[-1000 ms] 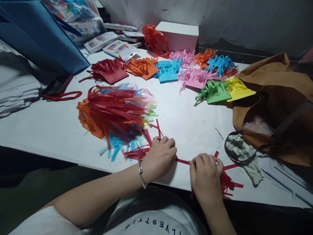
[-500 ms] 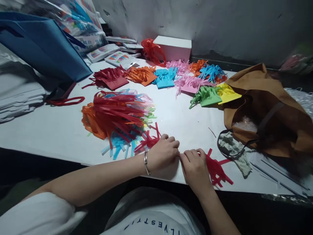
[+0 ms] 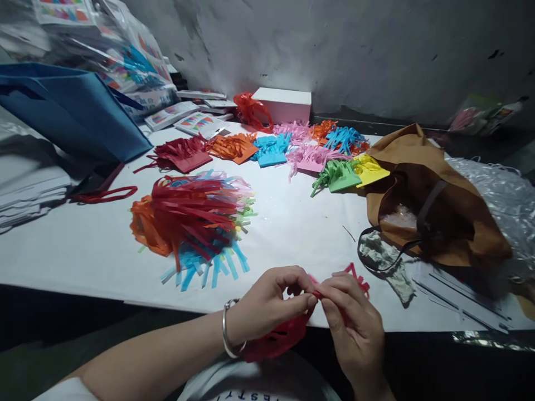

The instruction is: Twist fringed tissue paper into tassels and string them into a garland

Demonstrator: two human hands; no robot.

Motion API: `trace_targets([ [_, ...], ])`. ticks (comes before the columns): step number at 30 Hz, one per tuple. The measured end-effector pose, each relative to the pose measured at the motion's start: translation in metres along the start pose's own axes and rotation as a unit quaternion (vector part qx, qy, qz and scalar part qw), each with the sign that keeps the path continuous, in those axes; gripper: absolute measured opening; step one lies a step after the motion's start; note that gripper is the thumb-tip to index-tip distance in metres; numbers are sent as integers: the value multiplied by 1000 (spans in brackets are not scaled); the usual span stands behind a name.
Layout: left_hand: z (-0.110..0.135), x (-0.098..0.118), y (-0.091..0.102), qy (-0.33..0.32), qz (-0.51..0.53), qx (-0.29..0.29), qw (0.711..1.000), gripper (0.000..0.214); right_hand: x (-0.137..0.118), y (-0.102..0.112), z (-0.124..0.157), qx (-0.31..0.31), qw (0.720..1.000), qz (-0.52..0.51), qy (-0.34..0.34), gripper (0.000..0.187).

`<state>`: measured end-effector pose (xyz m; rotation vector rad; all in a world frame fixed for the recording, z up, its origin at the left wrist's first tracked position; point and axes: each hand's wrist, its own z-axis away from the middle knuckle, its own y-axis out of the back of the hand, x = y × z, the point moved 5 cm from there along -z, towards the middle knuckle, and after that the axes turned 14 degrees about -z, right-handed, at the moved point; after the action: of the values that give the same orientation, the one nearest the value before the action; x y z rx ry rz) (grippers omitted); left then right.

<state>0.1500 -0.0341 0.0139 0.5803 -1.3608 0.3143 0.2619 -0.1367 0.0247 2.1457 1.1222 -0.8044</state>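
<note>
Between both hands is a red paper tassel (image 3: 279, 338), its middle pinched by the fingertips at the table's front edge. My left hand (image 3: 276, 303), with a silver bangle at the wrist, is closed on it; red strips hang below that hand. My right hand (image 3: 353, 317) is closed on the other side, and some red strips show behind its fingers. The exact spot where they grip is partly hidden by the fingers. Left of the hands lies a pile of finished-looking tassels, red strips (image 3: 196, 203) on top, with orange loops (image 3: 146, 225) and blue strips (image 3: 209, 267).
Fringed paper bundles in dark red (image 3: 184, 154), orange (image 3: 234, 147), blue (image 3: 271, 150), green (image 3: 337, 176) and yellow (image 3: 371, 170) line the back. A brown bag (image 3: 455, 223) stands at right, a blue bag (image 3: 79, 111) at left. A white box (image 3: 284, 103) sits by the wall.
Both hands have lifted the red tassel off the tabletop and drawn it toward my body, now pinching it at the fingertips. The view has tilted up slightly.
</note>
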Motion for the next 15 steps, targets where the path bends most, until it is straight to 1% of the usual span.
trace_targets([
  [1,-1,4,0,-36,-45,28,998,26,4,0,4,14,1000,-15,-17,29],
  [2,-2,8,-1,-62,-83,36,994,25,7,1,9,27,999,-14,-22,31],
  [3,-3,9,-3,-78,-110,22,991,25,9,2,13,40,999,-1,-17,33],
  [4,-5,11,-6,-90,-132,-5,987,27,10,4,17,52,998,20,-7,34],
  [6,-10,14,-9,-110,-181,-48,976,26,12,7,23,60,996,63,18,36],
  [8,-17,21,-10,-153,-227,-52,961,19,12,9,27,72,990,106,50,42],
  [10,-23,30,-13,-204,-258,-54,943,15,14,13,28,99,983,141,61,49],
  [12,-30,38,-19,-244,-286,-56,925,16,20,16,28,127,980,150,34,51],
  [13,-34,41,-22,-260,-303,-46,916,16,24,17,28,135,980,147,13,49],
  [15,-42,46,-29,-286,-338,-15,896,15,31,20,26,148,980,134,-13,36],
])
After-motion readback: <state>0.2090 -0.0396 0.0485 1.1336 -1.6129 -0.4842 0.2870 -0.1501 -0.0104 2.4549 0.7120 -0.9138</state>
